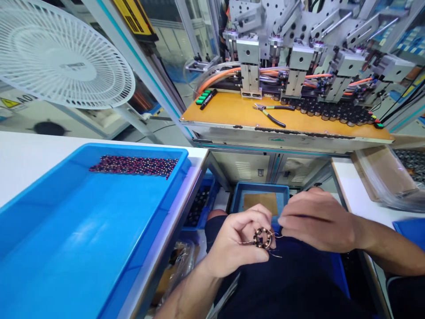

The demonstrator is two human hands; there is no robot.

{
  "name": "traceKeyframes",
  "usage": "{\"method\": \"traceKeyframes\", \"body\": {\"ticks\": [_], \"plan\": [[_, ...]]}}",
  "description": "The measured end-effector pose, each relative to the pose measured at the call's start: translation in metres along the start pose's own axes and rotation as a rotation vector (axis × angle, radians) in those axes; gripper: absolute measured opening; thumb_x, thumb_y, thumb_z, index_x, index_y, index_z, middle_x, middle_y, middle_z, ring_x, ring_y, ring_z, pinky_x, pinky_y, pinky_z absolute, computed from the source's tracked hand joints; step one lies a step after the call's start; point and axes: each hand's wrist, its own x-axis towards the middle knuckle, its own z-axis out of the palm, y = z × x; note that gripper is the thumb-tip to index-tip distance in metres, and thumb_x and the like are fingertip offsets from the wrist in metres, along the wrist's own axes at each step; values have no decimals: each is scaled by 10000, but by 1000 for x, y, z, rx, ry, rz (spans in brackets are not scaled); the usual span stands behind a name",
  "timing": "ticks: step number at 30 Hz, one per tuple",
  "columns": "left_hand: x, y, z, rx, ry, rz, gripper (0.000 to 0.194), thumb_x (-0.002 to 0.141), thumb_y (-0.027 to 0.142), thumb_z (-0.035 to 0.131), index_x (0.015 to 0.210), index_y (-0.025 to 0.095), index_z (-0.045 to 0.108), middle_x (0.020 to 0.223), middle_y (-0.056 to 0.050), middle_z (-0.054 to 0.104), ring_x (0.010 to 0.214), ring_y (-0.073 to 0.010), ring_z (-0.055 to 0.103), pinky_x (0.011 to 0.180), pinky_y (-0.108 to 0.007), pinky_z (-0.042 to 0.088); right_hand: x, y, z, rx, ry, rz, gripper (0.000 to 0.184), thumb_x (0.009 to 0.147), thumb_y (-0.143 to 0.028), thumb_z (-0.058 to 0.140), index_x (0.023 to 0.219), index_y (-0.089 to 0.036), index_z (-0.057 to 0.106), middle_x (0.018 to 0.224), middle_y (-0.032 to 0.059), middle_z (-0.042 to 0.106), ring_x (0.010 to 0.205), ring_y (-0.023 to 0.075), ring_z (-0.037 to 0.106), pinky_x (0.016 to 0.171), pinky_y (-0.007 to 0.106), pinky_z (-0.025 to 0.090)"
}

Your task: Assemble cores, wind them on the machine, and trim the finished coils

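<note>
We see the left hand [237, 241] pinching a small wound ring [257, 238] between thumb below and bent fingers above. The ring lies at three o'clock of the palm, its open face turned towards us, with thin wire ends [246, 243] sticking out at about nine, three and four o'clock. Just short of three o'clock from the ring, near but apart from it, we find the right hand [317, 221], fingers folded together; we cannot tell whether it pinches a wire end. At nine o'clock, a blue tray [79, 239] rests on the white desk [29, 141], with many red-and-dark pieces [136, 165] packed along its far end. Farther off, at twelve o'clock, pliers [264, 109] lie spread on an orange shelf [226, 110]; dark round parts [332, 110] stand at one o'clock.
</note>
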Motion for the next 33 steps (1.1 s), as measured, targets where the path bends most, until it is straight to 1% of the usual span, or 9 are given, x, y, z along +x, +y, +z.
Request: {"method": "traceKeyframes", "body": {"ticks": [3, 7, 10, 14, 17, 23, 27, 29, 33], "plan": [[0, -2, 0, -68, -3, -66, 300, 594, 264, 878, 815, 161, 703, 845, -16, 539, 614, -91, 591, 551, -188, 462, 6, 0, 4, 6, -11, -95, 159, 955, -167, 508, 1034, -108, 634, 911, 88, 700, 871, 167, 644, 718, 284, 526], [-2, -5, -1, -122, 23, -99, 342, 553, 252, 892, 824, 158, 706, 872, -30, 556, 622, -93, 567, 543, -187, 449, 12, -1, 8, 53, 2, -110, 172, 970, -182, 472, 978, -141, 638, 867, 62, 699, 834, 151, 644, 719, 272, 545], [-3, -5, -1, -145, 36, -120, 345, 543, 249, 895, 821, 162, 711, 870, -24, 557, 619, -84, 553, 555, -185, 442, 12, 0, 12, 102, 8, -113, 158, 955, -168, 488, 972, -125, 639, 847, 76, 698, 801, 158, 641, 681, 277, 551], [-2, -4, -1, -144, 59, -130, 351, 528, 277, 902, 795, 154, 709, 840, -24, 555, 609, -90, 543, 553, -198, 441, 9, 2, 19, 132, 52, -103, 86, 894, -146, 595, 958, -123, 648, 826, 76, 694, 762, 158, 639, 648, 270, 555], [0, -4, -1, -152, 64, -140, 362, 516, 280, 907, 789, 154, 705, 840, -26, 560, 609, -93, 546, 551, -199, 445, 7, 3, 23, 147, 92, -83, 96, 860, -161, 659, 949, -125, 655, 818, 73, 691, 752, 150, 642, 654, 255, 562], [0, -5, 0, -172, 30, -137, 330, 542, 258, 898, 800, 159, 718, 845, -22, 553, 580, -71, 525, 524, -183, 418, 7, 3, 25, 152, 100, -110, 73, 871, -112, 611, 930, -104, 654, 792, 91, 700, 725, 161, 645, 624, 267, 548], [1, -5, -1, -86, 34, -35, 287, 582, 244, 882, 821, 176, 738, 841, -23, 550, 621, -81, 522, 553, -190, 434, 4, -3, 32, 134, 203, -46, 63, 866, -110, 609, 906, -103, 657, 761, 83, 701, 685, 153, 640, 613, 268, 546], [1, -5, -2, 35, 75, 69, 286, 586, 227, 882, 835, 185, 748, 846, -29, 559, 645, -92, 529, 576, -205, 457, 3, -9, 37, 128, 261, 39, 70, 867, -108, 600, 909, -125, 654, 749, 64, 696, 661, 143, 637, 615, 265, 548], [1, -7, -2, 294, 125, 295, 337, 623, 141, 854, 929, 248, 760, 876, -39, 590, 710, -121, 574, 611, -225, 497, 2, -21, 46, 167, 301, 252, 82, 878, -110, 570, 895, -159, 634, 740, 41, 677, 639, 119, 639, 592, 224, 531]]}}
